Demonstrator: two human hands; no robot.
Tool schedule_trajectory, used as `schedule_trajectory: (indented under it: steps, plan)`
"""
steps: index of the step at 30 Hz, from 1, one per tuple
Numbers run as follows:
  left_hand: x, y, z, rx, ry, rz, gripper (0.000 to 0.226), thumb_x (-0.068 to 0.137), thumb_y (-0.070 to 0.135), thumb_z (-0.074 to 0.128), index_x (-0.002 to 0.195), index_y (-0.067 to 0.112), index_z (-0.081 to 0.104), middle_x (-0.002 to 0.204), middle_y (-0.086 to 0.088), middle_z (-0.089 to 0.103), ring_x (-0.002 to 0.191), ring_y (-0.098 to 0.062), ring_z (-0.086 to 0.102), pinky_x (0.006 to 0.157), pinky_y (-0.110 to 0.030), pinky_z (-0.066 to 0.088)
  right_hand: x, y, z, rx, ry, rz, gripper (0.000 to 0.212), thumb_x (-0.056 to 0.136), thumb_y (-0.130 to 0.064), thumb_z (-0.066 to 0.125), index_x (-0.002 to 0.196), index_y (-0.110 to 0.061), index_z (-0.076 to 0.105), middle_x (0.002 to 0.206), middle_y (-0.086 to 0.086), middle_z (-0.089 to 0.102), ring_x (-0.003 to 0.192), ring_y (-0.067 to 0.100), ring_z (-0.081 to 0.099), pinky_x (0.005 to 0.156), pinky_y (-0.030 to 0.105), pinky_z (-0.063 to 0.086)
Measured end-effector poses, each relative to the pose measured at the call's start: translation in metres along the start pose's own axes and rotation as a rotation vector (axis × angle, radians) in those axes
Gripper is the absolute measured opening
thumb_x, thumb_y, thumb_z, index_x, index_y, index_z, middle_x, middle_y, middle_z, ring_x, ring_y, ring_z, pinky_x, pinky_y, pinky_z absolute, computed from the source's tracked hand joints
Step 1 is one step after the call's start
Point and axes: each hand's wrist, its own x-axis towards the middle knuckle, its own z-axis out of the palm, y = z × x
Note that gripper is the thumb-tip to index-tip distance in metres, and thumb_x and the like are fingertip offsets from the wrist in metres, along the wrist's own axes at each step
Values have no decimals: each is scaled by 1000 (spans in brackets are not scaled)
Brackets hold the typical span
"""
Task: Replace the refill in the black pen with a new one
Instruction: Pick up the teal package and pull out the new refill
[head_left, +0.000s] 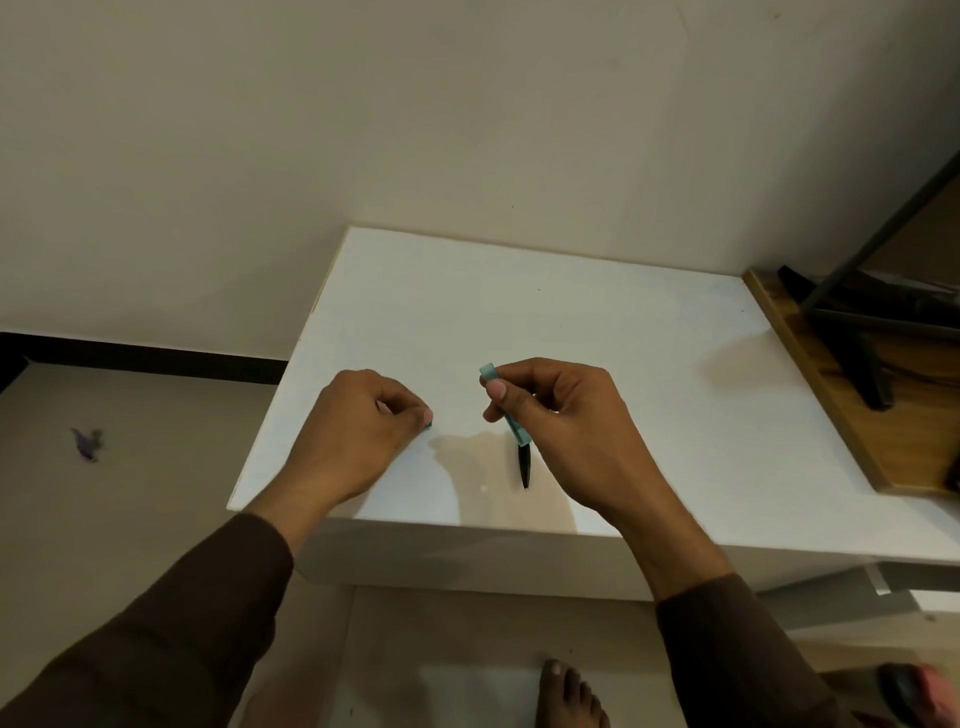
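My right hand (561, 415) pinches a slim teal piece (491, 375) between thumb and fingers, held slanted above the white table (519, 301). Just below its lower end a black pen (525, 465) shows, tip pointing toward me. I cannot tell whether the pen is joined to the teal piece or lies on the table under it. My left hand (358, 431) hovers to the left, fingers curled, with a tiny green bit (428, 424) pinched at its fingertips. The two hands are a short gap apart.
The table's front edge runs just below my wrists, its left edge beside my left hand. A wooden surface (810, 364) with a black stand (857, 332) adjoins on the right. A wall stands behind. My bare foot (569, 696) is on the floor below.
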Motion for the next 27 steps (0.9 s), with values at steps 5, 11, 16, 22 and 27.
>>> schedule_trajectory:
  steps: [5, 11, 16, 22, 27]
  plan:
    - [0, -3, 6, 45, 72, 3, 5, 88, 21, 81, 91, 17, 81, 78, 21, 63, 70, 5, 56, 56, 0, 38, 0, 1, -4, -60, 10, -9, 18, 100, -24, 64, 113, -25, 76, 86, -13, 77, 93, -6, 64, 74, -1, 42]
    - [-3, 15, 1, -435, -9, -50, 12, 97, 16, 69, 100, 17, 81, 84, -1, 82, 67, -11, 74, 58, -23, 57, 2, -8, -5, -70, 64, -59, 12, 95, -24, 72, 107, -24, 73, 87, -11, 75, 81, -6, 64, 67, 3, 43]
    - [-9, 26, -4, -863, -344, -116, 18, 96, 2, 64, 106, -3, 78, 97, -25, 80, 78, -32, 78, 62, -33, 63, -1, -12, -3, -143, 75, -113, 7, 93, -28, 74, 99, -26, 75, 94, -15, 73, 91, -1, 64, 67, 6, 46]
    - [-8, 25, -7, -927, -403, -131, 22, 90, 5, 68, 108, -4, 78, 99, -24, 80, 89, -36, 80, 68, -32, 64, -2, -15, -5, -146, 64, -136, 5, 91, -28, 75, 96, -28, 76, 91, -14, 74, 87, 2, 66, 67, 8, 47]
    - [-9, 26, -8, -976, -423, -154, 34, 76, 11, 76, 106, -6, 77, 99, -27, 80, 91, -38, 80, 71, -32, 65, -1, -14, -7, -113, 79, -145, 5, 90, -26, 76, 95, -26, 77, 89, -15, 75, 86, -1, 67, 67, 7, 47]
